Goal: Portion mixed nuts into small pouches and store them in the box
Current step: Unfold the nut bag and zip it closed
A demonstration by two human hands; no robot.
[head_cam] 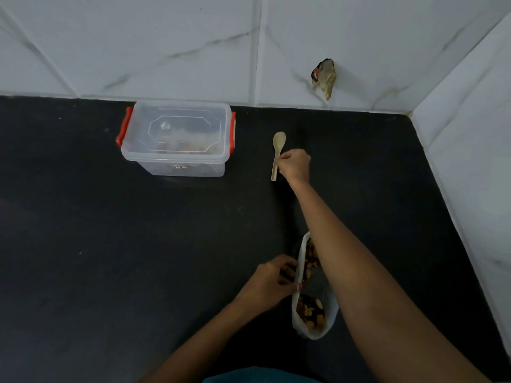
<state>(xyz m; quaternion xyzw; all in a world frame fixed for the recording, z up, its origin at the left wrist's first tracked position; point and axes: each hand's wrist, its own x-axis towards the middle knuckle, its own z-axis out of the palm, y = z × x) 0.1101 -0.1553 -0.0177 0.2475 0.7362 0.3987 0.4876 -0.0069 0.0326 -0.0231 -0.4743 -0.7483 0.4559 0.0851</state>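
Mixed nuts (pixel 309 313) in open white plastic bag (pixel 330 306) on black worktop (pixel 110 244), under my right forearm. Left grip (pixel 272 280) pinches bag rim; right grip (pixel 294 164) grasps pale wooden spoon (pixel 278 150) near lidded clear plastic box with red latches (pixel 177 139). Risk, I judge: forearm snags bag, nuts spill.

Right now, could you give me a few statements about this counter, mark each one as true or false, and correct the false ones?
1. The right hand holds the wooden spoon. True.
2. The clear box stands open, with its lid off. False: the lid is on the box.
3. The left hand grips the rim of the bag of nuts. True.
4. The spoon is dipped into the bag. False: it is over the black counter, well away from the bag.
5. The latches of the box are blue. False: they are red.
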